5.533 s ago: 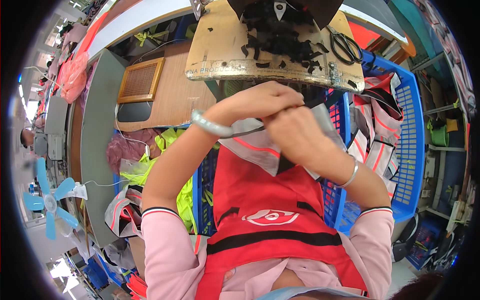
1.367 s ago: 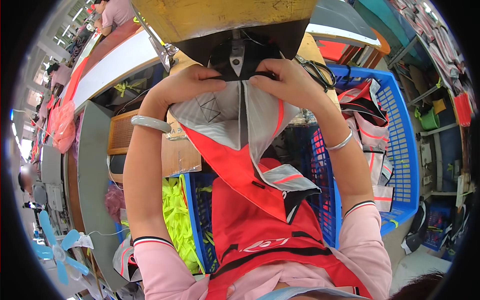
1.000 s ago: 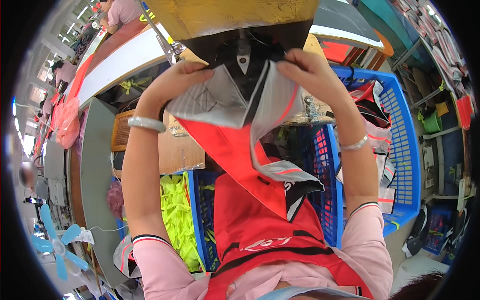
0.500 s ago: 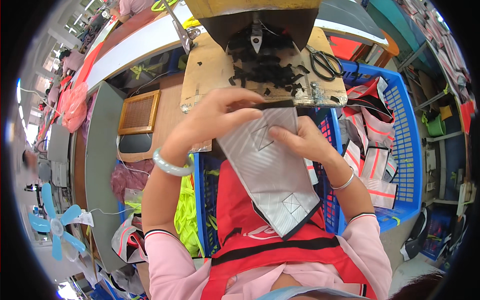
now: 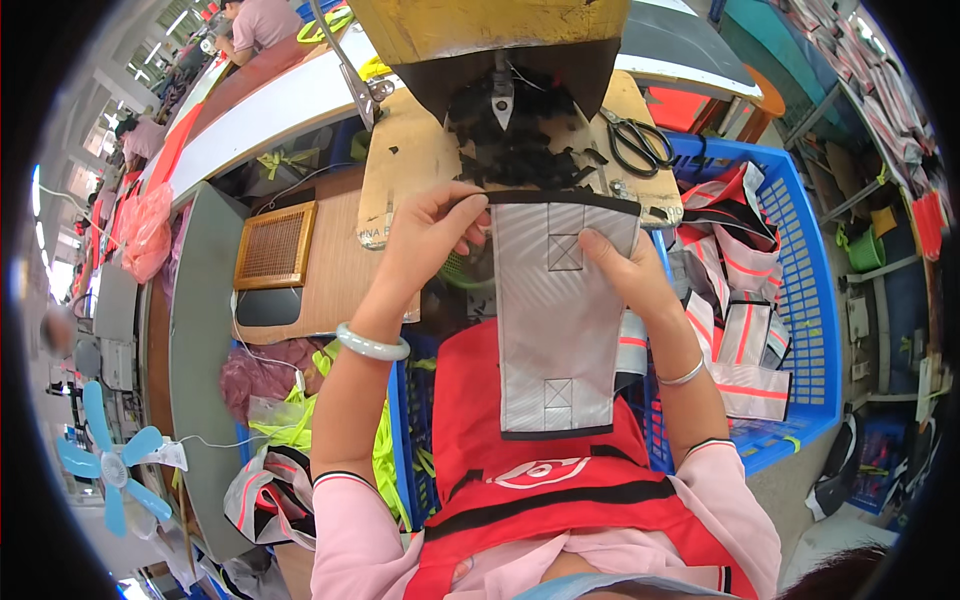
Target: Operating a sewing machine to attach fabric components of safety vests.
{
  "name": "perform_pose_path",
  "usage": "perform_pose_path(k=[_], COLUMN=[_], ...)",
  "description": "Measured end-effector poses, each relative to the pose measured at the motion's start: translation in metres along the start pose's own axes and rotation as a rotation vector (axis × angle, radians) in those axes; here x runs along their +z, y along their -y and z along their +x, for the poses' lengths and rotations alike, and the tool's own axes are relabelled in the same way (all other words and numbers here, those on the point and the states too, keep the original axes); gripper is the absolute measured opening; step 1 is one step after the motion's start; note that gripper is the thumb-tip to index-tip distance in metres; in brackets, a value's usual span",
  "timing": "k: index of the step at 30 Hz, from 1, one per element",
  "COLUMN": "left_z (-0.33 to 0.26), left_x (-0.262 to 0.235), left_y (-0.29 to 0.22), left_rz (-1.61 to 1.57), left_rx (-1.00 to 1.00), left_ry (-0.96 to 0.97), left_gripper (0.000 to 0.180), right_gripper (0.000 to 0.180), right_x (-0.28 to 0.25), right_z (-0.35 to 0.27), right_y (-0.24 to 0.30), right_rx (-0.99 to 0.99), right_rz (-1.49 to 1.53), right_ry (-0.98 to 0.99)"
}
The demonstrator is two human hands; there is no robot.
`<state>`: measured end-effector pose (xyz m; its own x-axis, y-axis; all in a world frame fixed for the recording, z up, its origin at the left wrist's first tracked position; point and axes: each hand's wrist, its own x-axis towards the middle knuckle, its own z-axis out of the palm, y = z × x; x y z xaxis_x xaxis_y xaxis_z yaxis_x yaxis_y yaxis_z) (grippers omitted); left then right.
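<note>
In front of me hangs a silvery grey fabric panel (image 5: 540,330) with black binding along its top and bottom edges and stitched crossed squares. At its top left corner, my left hand (image 5: 430,235) pinches the end of the black binding strip (image 5: 560,198), which reaches past the panel. My right hand (image 5: 635,275) grips the panel's right side near the top, thumb on the front and the other fingers hidden behind. Just beyond is a machine with a yellow head (image 5: 480,35) and a pointed metal part (image 5: 502,105) above a worn board (image 5: 410,160).
Black scraps (image 5: 515,155) and black-handled scissors (image 5: 638,145) lie on the board. To the right, a blue crate (image 5: 810,290) holds grey pieces with pink stripes. A wooden frame (image 5: 276,246), yellow-green strips (image 5: 375,450) and a blue fan (image 5: 113,465) are at left. Other people sit farther off.
The panel has turned from a slant to nearly upright and flat toward me. My left hand has moved left, to the end of the binding; my right hand has shifted slightly right.
</note>
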<state>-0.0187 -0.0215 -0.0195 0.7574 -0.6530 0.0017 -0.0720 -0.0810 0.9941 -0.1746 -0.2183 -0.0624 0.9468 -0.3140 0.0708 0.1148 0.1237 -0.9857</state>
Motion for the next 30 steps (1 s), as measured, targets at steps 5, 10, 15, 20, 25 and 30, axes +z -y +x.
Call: perform_pose_path(k=[5,10,15,20,25,30], left_z=[0.029,0.052,0.066,0.075,0.084,0.086], left_x=[-0.002,0.002,0.000,0.002,0.003,0.013], left_y=[0.009,0.014,0.018,0.018,0.014,0.012], left_rz=[-0.150,-0.239,-0.412,-0.544,-0.607,-0.633], left_rx=[-0.024,-0.070,-0.147,-0.173,-0.156,-0.145], left_ry=[-0.035,-0.070,-0.073,-0.065,-0.063,-0.134], left_gripper=[0.014,0.016,0.016,0.013,0.012,0.010], right_gripper=[0.041,0.030,0.031,0.031,0.037,0.036], right_x=[-0.010,-0.017,-0.018,-0.020,-0.024,-0.023], right_z=[0.022,0.043,0.057,0.065,0.074,0.078], right_y=[0.004,0.002,0.001,-0.002,-0.003,-0.001], right_rx=[0.038,0.071,0.123,0.121,0.109,0.170], right_rz=[-0.055,-0.047,0.082,0.128,0.159,0.164], right_ry=[-0.105,-0.169,-0.163,-0.186,-0.179,-0.203])
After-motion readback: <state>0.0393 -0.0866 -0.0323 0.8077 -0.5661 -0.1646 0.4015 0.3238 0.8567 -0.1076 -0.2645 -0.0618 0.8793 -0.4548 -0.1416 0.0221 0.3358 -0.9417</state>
